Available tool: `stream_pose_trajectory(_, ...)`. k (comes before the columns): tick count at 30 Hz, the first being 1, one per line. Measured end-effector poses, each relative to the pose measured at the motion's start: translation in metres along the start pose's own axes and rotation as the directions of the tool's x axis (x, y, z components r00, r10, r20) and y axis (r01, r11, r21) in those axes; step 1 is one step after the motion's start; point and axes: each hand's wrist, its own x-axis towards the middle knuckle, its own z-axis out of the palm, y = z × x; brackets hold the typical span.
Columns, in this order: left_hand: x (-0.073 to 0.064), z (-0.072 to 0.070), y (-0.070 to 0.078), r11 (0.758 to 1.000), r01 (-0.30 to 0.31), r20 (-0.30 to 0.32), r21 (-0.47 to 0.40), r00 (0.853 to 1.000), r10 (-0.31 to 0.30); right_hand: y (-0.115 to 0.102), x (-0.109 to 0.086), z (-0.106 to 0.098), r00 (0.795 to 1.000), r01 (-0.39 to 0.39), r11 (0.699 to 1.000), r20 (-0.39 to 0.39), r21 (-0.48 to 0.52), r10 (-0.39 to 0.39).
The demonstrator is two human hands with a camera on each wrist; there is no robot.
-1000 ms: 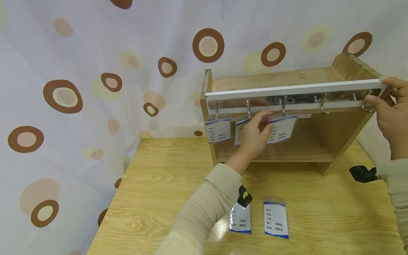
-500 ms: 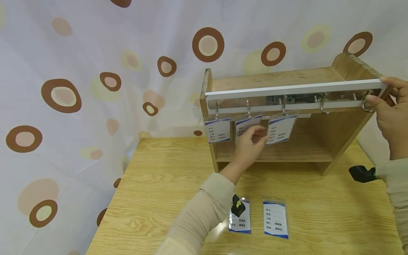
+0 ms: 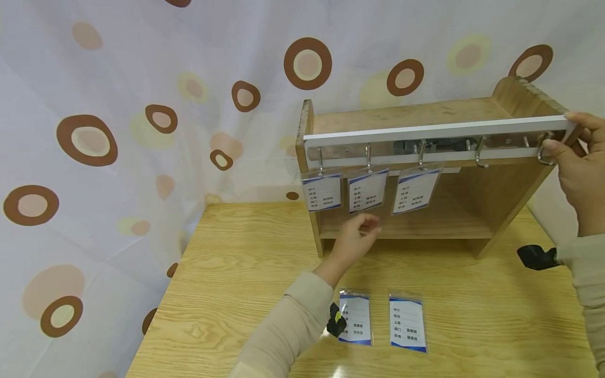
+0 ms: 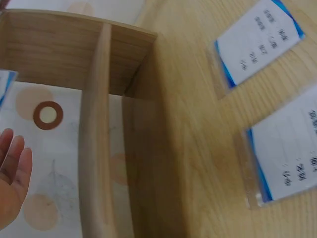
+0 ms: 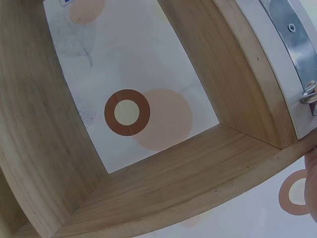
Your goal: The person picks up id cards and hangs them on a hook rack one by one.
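Three clear-sleeved name badges, the left [image 3: 322,193], middle [image 3: 368,190] and right badge [image 3: 416,190], hang from hooks on a white-edged hook rail [image 3: 439,128]. That rail runs along the front of a wooden shelf unit [image 3: 508,194]. Just below the middle badge is my left hand [image 3: 354,239], holding nothing, fingers loosely bent; the left wrist view shows its fingers [image 4: 17,153] apart from the shelf. My right hand [image 3: 586,178] grips the rail's right end, thumb at the last hook [image 3: 545,152] and fingers over the top. Only its edge [image 5: 312,183] enters the right wrist view.
Two more badges, one on the left [image 3: 355,320] and one on the right [image 3: 408,324], lie flat on the wooden table [image 3: 227,294] before the shelf. A hook [image 3: 480,152] between the right badge and my right hand bears no badge. A dotted curtain [image 3: 189,63] hangs behind.
My left hand has moved down and left, away from the right badge, past the middle one, so all three hanging badges show fully. My right hand has stayed on the rail.
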Motion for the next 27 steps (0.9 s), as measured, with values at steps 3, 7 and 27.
stream_pose_trajectory(3, -0.006, 0.001, -0.011, 1.000, -0.001, 0.031, 0.027, 1.000, 0.000, 0.000, 0.000, -0.001, 1.000, 0.006, 1.000, 0.002, 0.011, -0.006)
stream_pose_trajectory(7, -0.015, 0.002, -0.023, 0.998, 0.028, 0.074, 0.063, 0.997, -0.033, 0.001, 0.000, -0.001, 1.000, 0.020, 1.000, 0.011, 0.017, -0.020)
stream_pose_trajectory(27, -0.050, 0.008, -0.078, 0.954, 0.180, 0.193, 0.238, 0.954, -0.228, 0.000, 0.001, -0.001, 0.999, 0.046, 0.998, 0.021, -0.039, -0.045)
